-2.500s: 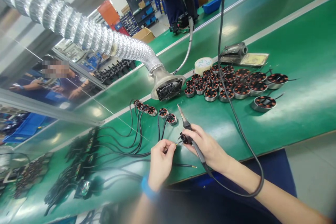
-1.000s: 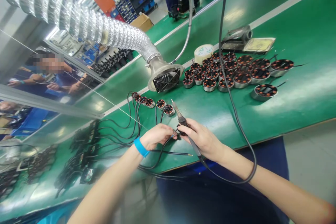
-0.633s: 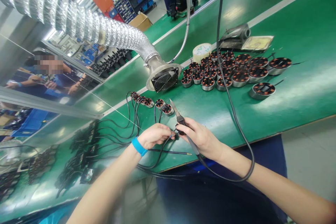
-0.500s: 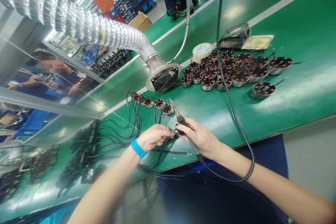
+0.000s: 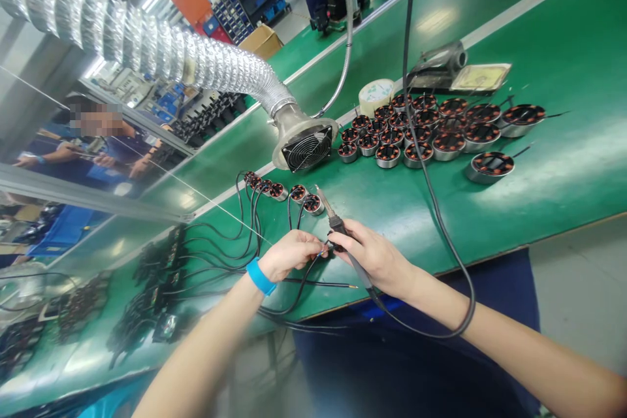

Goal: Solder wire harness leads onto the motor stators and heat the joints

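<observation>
Right hand (image 5: 375, 255) clenched on soldering iron (image 5: 343, 234), left hand (image 5: 289, 255) pinching thin wire (image 5: 323, 250) just beside it.

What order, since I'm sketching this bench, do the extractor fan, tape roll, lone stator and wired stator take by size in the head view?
Extractor fan, largest.
Lone stator and tape roll: nearness to the camera leaves these unsure.
Wired stator, smallest.

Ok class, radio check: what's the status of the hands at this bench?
Right hand: soldering iron gripped, tip up. Left hand: pinching thin wire. Iron cord trails past right forearm.
</observation>
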